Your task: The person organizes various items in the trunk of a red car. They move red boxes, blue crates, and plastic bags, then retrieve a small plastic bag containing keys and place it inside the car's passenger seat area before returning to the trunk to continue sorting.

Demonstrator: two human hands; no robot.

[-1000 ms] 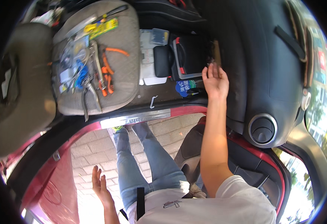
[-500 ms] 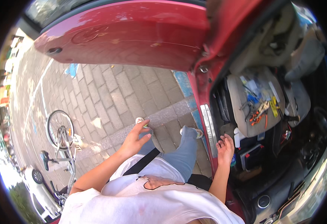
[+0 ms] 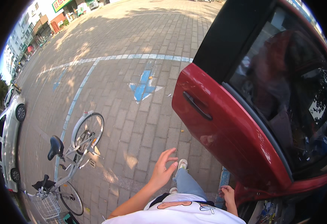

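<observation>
My left hand is held out over the paving with its fingers apart, and nothing is in it. Lower down and to the right, my right hand hangs beside the bottom edge of the red car door. Its fingers are loosely bent and apart, with no object visible in them. The door stands open at my right, its black handle facing outward and its dark window reflecting the surroundings. Behind the door, the car's inside is mostly hidden, with a few small items showing at the lower edge.
A white bicycle with a black saddle and a front basket stands on the left. Beyond it is a silver car. The brick paving carries a blue arrow and painted parking lines. Buildings line the far left.
My view has swung left and up, away from the car's seat and the tools on it. My body has shifted past the open door toward its outer edge. Both hands remain without anything held.
</observation>
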